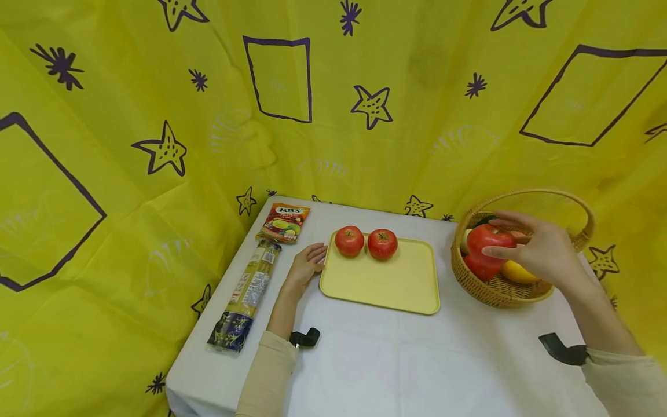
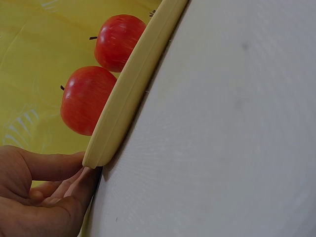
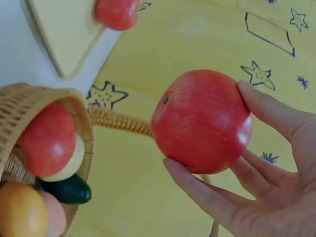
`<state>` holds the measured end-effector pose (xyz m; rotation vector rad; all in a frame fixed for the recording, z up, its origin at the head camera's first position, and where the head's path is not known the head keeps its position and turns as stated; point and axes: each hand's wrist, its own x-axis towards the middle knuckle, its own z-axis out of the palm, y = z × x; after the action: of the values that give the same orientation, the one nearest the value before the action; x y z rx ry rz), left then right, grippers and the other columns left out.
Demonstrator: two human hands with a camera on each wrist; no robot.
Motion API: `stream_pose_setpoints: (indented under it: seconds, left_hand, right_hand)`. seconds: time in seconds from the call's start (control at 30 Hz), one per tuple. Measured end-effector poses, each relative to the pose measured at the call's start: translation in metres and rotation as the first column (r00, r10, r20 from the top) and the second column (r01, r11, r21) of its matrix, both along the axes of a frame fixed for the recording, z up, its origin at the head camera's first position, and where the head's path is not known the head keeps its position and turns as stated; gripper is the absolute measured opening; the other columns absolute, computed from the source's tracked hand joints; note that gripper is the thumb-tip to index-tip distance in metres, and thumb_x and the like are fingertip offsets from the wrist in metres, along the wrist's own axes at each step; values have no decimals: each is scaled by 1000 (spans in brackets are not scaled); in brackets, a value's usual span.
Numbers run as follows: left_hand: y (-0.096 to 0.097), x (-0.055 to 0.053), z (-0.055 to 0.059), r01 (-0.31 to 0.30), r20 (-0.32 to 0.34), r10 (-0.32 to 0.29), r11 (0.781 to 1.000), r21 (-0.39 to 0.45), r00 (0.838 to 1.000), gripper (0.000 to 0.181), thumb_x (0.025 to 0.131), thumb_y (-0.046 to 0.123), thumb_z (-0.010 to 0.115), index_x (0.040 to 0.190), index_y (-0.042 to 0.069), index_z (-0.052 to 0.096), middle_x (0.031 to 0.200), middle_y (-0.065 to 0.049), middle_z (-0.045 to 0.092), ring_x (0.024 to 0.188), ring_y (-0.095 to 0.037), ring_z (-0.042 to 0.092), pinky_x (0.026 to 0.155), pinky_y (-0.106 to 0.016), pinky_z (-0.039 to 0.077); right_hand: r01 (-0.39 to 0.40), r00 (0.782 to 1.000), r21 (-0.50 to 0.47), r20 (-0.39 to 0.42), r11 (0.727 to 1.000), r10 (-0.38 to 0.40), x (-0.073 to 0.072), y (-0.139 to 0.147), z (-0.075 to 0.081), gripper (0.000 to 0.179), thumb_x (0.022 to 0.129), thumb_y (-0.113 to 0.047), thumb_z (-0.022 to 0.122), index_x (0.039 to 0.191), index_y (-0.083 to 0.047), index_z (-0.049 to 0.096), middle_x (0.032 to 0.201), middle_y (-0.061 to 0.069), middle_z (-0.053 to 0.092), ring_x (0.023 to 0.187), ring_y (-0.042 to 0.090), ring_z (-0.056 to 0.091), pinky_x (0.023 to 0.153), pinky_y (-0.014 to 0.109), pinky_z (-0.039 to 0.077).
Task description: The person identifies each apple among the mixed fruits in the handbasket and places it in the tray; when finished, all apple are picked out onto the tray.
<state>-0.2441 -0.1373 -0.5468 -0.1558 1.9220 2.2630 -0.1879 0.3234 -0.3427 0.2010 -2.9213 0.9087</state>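
Note:
My right hand (image 1: 547,249) grips a red apple (image 3: 202,121) between thumb and fingers, held up over the wicker basket (image 1: 490,295). Inside the basket lie another red apple (image 3: 49,140), a pale round item, a dark green one (image 3: 66,189) and a yellow-orange fruit (image 3: 22,212). At the left edge of the pale yellow tray (image 1: 380,286), my left hand (image 1: 306,266) pinches the rim, thumb and fingers at its edge (image 2: 94,160). Two red apples, one on the left (image 1: 349,241) and one on the right (image 1: 383,244), sit along the tray's far side.
Left of the tray, a long clear pack of pasta (image 1: 247,295) lies on the white-covered table (image 1: 365,359). Behind it is a Fox's candy bag (image 1: 283,223). The basket's tall handle (image 1: 539,194) arches over its top. A yellow patterned curtain (image 1: 333,145) hangs behind the table.

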Motion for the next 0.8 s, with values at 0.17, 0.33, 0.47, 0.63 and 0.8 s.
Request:
stream_pose_setpoints:
  seconds: [0.17, 0.33, 0.47, 0.63, 0.8]
  left_hand:
    - [0, 0, -1, -1, -12, 1, 1000, -5, 1000, 66, 91, -25, 49, 154, -4, 45, 155, -23, 50, 146, -32, 47, 116, -43, 45]
    - [0, -1, -2, -4, -14, 4, 1000, -8, 1000, 66, 91, -24, 49, 153, -4, 45, 155, -23, 50, 146, -33, 47, 116, -43, 44]
    - [0, -1, -1, -3, -13, 3, 1000, 1, 1000, 67, 91, -25, 49, 154, -5, 44, 155, -24, 49, 146, -33, 46, 117, -45, 43]
    - [0, -1, -2, -10, -15, 10, 1000, -4, 1000, 66, 90, -26, 49, 153, -4, 46, 155, -24, 49, 146, -34, 47, 116, -44, 44]
    - [0, -1, -2, -19, -9, 19, 1000, -8, 1000, 65, 91, -25, 50, 152, -3, 47, 154, -22, 52, 144, -32, 49, 115, -42, 46]
  right_hand:
    - [-6, 1000, -38, -19, 999, 6, 3, -15, -2, 84, 80, -47, 89, 150, -16, 57, 137, 17, 67, 114, 52, 66, 76, 21, 49]
    - [-84, 995, -91, -69, 992, 78, 2, -30, -7, 86, 80, -37, 92, 154, -18, 53, 135, 15, 68, 110, 52, 68, 74, 6, 47]
    - [-130, 988, -110, -96, 986, 119, 0, -42, -13, 88, 80, -32, 93, 156, -16, 50, 135, 16, 69, 111, 53, 67, 76, 3, 46]
    - [-179, 982, -177, -94, 968, 164, -2, -57, -23, 85, 82, -26, 92, 156, -17, 50, 137, 17, 67, 114, 57, 65, 81, 14, 57]
    - [-201, 977, -173, -114, 964, 183, -5, -72, -33, 84, 81, -30, 92, 154, -19, 52, 135, 11, 69, 114, 52, 67, 87, 43, 62]
